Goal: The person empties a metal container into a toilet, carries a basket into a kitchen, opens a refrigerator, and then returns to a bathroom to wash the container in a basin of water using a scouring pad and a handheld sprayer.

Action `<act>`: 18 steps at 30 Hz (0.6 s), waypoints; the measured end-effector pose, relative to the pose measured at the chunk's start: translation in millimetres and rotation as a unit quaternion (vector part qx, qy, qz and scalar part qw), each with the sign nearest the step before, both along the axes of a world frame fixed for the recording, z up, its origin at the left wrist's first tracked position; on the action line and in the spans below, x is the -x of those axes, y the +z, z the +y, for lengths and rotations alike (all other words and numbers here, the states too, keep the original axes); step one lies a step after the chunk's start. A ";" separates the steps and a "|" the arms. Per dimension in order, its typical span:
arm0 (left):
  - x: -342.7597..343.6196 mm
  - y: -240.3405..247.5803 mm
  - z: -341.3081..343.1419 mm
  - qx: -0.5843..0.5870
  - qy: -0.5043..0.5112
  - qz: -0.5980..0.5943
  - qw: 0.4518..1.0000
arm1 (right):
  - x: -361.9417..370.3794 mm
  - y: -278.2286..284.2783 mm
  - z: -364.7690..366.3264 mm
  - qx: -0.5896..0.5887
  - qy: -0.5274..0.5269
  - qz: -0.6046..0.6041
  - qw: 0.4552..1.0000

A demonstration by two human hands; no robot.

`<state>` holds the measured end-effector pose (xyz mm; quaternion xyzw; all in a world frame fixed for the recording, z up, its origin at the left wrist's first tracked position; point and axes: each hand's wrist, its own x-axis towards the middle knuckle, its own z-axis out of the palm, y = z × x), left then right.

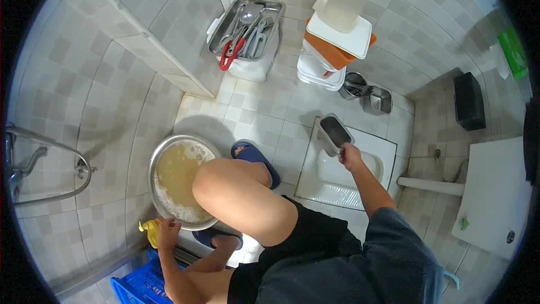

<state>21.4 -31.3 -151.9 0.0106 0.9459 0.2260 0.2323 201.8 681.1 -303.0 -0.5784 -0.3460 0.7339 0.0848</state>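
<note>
My right hand [351, 157] grips the near end of a rectangular metal pan [329, 145] with a dark grey inside. The pan is held over the far left corner of a white squat toilet [365, 197]. At the lower left, my left hand [167, 232] is by the near rim of a round metal basin [158, 160], which holds cloudy yellowish water with white foam. Right beside that hand is a yellow bottle [152, 233] with a small spout. The left fingers are partly hidden, so whether they hold the bottle or the rim does not show.
A metal tray [278, 7] of utensils, including red-handled tongs [226, 59], rests on a white tub [256, 69]. White and orange containers [332, 50] are stacked beside two metal containers [378, 102]. A blue crate [143, 284] is at the lower left; a shower hose [56, 138] hangs left.
</note>
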 end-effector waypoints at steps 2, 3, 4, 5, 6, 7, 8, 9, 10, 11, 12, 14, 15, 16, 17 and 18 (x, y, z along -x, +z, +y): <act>-2.1 -3.4 -14.3 -0.002 0.008 -0.010 1.000 | 41.5 -6.9 -4.2 -0.032 0.045 -0.008 0.998; -4.4 -5.3 -24.0 0.009 0.009 -0.006 1.000 | 62.0 -10.6 -7.3 -0.028 0.052 -0.008 0.998; -5.3 -10.4 -28.6 0.017 0.008 -0.004 1.000 | 78.7 -17.5 -5.8 -0.085 0.096 -0.007 0.992; -3.0 -13.2 -18.0 0.012 0.006 -0.012 1.000 | 88.4 -23.0 3.5 -0.147 0.135 -0.011 0.980; -1.5 -14.0 -9.0 0.021 -0.002 -0.029 0.999 | 97.8 -27.9 14.0 -0.173 0.154 -0.015 0.973; 0.7 -14.3 -0.1 0.032 -0.009 -0.044 0.998 | 109.4 -32.8 25.3 -0.188 0.168 -0.026 0.967; -1.9 -19.1 -15.5 0.036 -0.003 -0.044 0.998 | 129.0 -35.5 25.1 -0.195 0.188 -0.028 0.962; -3.9 -23.5 -30.3 -0.008 -0.010 -0.020 1.000 | 145.4 -37.3 24.7 -0.191 0.194 -0.027 0.962; -4.1 -27.0 -28.3 -0.056 -0.019 -0.001 0.998 | 156.3 -39.5 27.1 -0.182 0.187 -0.004 0.965; -5.0 -29.0 -27.0 -0.058 -0.016 -0.007 0.998 | 164.6 -40.8 30.0 -0.173 0.180 0.018 0.968; -6.0 -28.7 -27.3 -0.060 -0.001 -0.039 0.997 | 171.0 -41.2 33.9 -0.174 0.182 0.012 0.968; -5.9 -20.4 -21.5 -0.060 0.017 -0.075 0.995 | 183.6 -41.1 32.3 -0.129 0.169 0.044 0.976; -7.9 -14.9 -23.0 -0.031 -0.012 -0.043 0.999 | 189.5 -39.4 25.3 -0.120 0.160 0.061 0.978; -9.0 -13.0 -23.5 -0.008 -0.044 -0.010 0.999 | 192.7 -39.2 27.7 -0.119 0.163 0.058 0.978; -9.9 -15.2 -28.9 -0.007 -0.042 -0.012 0.999 | 197.0 -38.6 32.2 -0.110 0.143 0.055 0.982; -9.9 -16.9 -35.6 0.000 -0.005 -0.042 0.999 | 199.5 -38.7 34.4 -0.101 0.122 0.051 0.986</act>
